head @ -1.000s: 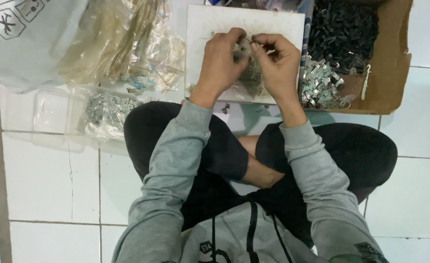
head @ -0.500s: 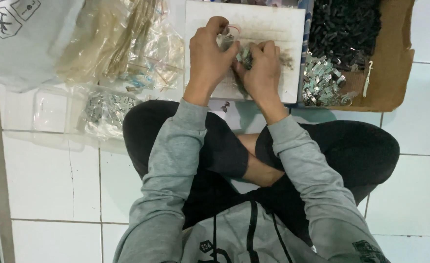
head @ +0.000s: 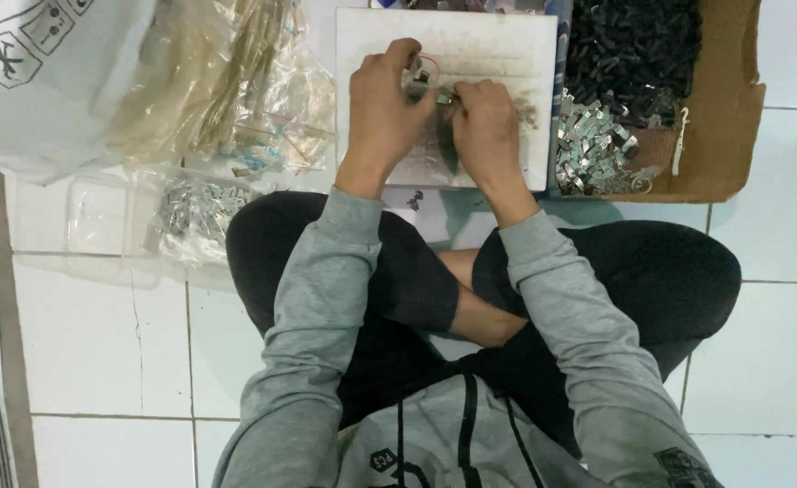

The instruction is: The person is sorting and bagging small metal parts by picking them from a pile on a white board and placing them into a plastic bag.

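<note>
**Hands working a small part over the white board**

Head view: the left hand (head: 382,113) and right hand (head: 484,126) are meeting above the white board (head: 507,54), both pinching a small metal part (head: 441,98) between closed fingertips. Right of the board, a cardboard box (head: 728,108) is holding black pieces (head: 633,45) and metal clips (head: 588,149). Left of the board, plastic bags (head: 236,90) are lying.

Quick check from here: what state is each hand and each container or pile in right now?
Left hand: closed on a small part with a red wire loop.
Right hand: pinching a small metal piece.
White board: flat on floor, smudged.
Cardboard box: open, holding black parts and metal clips.
Clear plastic bag: lying open.
</note>
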